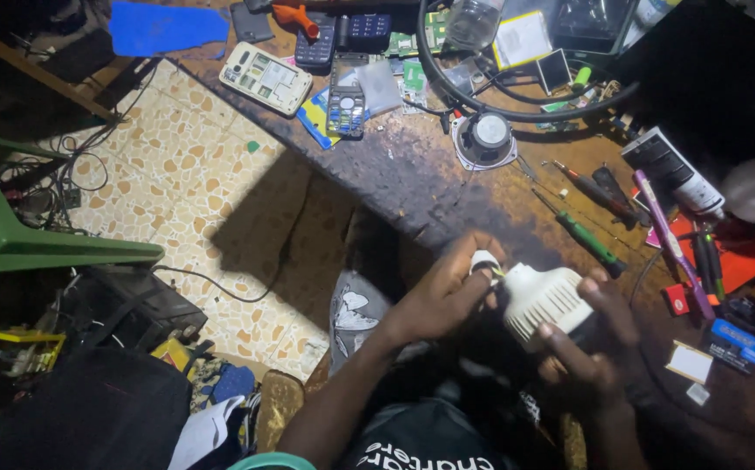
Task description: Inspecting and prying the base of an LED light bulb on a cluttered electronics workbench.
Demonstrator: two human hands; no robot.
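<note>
My right hand (588,335) grips a white ribbed bulb housing (543,300) by its wide end, just above the near edge of the wooden workbench (429,178). My left hand (447,292) pinches the small white cap (483,261) at the housing's narrow end, with thin wires showing between cap and body. A green-handled screwdriver (586,237) lies on the bench right behind the housing.
Several old phones (264,78) and circuit boards lie at the bench's far end, with a small round speaker (486,139), a black cable loop, more screwdrivers and an orange-red mat (738,252). A green plastic chair (12,235), cables and clutter are on the tiled floor at left.
</note>
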